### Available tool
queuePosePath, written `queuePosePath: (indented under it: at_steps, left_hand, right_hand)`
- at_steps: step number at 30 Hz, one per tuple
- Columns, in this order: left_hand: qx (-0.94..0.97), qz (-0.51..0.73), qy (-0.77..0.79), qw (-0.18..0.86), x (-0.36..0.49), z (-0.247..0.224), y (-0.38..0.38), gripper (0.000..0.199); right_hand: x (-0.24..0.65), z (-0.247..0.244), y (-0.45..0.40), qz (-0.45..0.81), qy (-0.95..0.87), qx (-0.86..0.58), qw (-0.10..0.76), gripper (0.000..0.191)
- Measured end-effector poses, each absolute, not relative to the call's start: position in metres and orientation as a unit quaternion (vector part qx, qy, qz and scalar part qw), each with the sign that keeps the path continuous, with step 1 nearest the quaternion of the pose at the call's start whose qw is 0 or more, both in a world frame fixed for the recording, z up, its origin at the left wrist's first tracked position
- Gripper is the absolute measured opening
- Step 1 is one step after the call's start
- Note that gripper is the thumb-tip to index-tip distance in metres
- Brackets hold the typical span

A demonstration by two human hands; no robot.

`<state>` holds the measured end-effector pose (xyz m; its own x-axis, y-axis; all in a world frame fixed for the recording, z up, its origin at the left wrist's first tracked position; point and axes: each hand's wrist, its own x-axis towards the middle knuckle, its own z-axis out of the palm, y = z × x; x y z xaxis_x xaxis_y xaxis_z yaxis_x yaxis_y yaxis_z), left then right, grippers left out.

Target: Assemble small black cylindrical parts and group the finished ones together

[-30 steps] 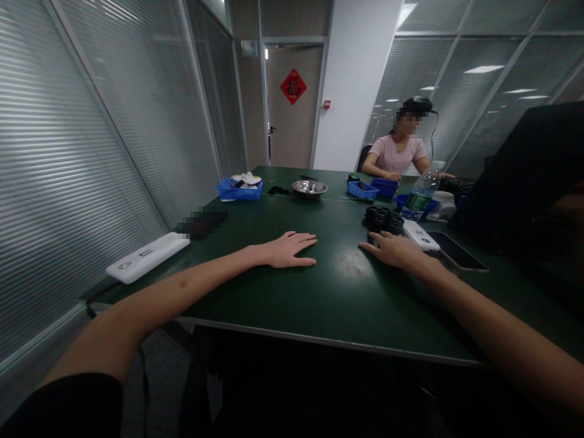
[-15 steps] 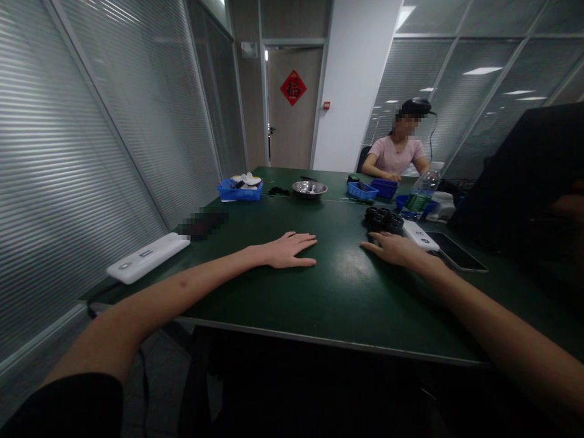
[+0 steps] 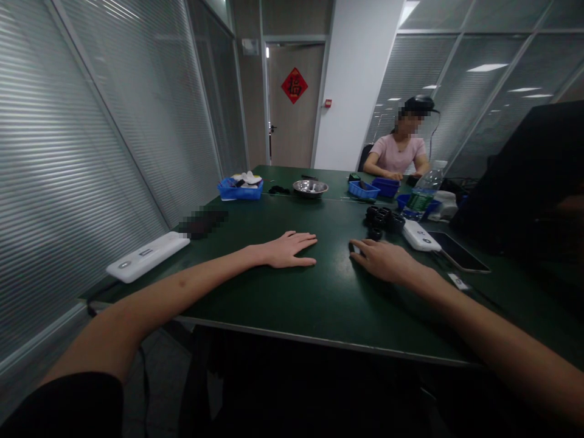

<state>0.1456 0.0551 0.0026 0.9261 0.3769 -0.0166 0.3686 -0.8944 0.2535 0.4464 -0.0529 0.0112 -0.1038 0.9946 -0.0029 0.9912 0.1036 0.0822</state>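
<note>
My left hand point(image 3: 291, 250) lies flat on the dark green table point(image 3: 283, 304), fingers spread and holding nothing. Across from it, my right hand point(image 3: 385, 260) is low over the table, with thumb and fingers around a small black piece point(image 3: 351, 246) that shows only at the fingertips. Just behind my right hand sits a loose black round piece point(image 3: 375, 234). Beyond that is a cluster of several similar black round pieces point(image 3: 384, 218).
A white power bank point(image 3: 420, 236), a phone point(image 3: 460, 252) and a water bottle point(image 3: 424, 191) stand right. Farther back are a metal bowl point(image 3: 310, 188), blue baskets point(image 3: 241, 191) point(image 3: 362, 190) and a seated person point(image 3: 396, 153). Another white device point(image 3: 148, 257) lies left.
My right hand has moved a little left and toward me, off the edge of the black cluster, with a small black piece now at its fingertips. My left hand has stayed in place.
</note>
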Motion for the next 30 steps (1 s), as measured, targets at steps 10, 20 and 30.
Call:
queuePosePath:
  at_steps: [10,20,30]
  left_hand:
    - [0.975,0.025,0.189,0.117,0.147,-0.004,0.059,0.086]
    - [0.976,0.023,0.184,0.113,0.148,-0.001,0.056,0.079]
    - [0.978,0.033,0.173,0.111,0.148,-0.001,0.057,0.075]
  right_hand:
    - [0.395,0.009,-0.076,-0.037,0.911,0.402,-0.082,0.054]
    - [0.388,0.015,-0.083,-0.078,0.924,0.364,-0.085,0.051]
    - [0.387,0.021,-0.083,-0.104,0.932,0.336,-0.090,0.050]
